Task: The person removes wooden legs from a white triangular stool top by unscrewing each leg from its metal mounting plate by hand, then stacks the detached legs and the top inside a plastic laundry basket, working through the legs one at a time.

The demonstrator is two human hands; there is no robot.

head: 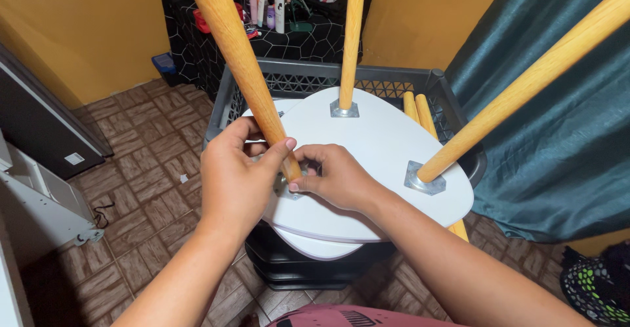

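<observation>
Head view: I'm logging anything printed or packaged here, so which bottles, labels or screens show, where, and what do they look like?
Toiletry bottles and tubes: upright in a row on the black patterned surface at the back; white, pink and purple, one with a red cap.
White label: small rectangle low on the dark panel at left.
Paper scrap: small and white, on the brown tiled floor.
No screen in view.

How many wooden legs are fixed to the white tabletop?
3: one under both hands, one at the far edge, one at right. Loose ones lie in the crate; more may be hidden.
</observation>
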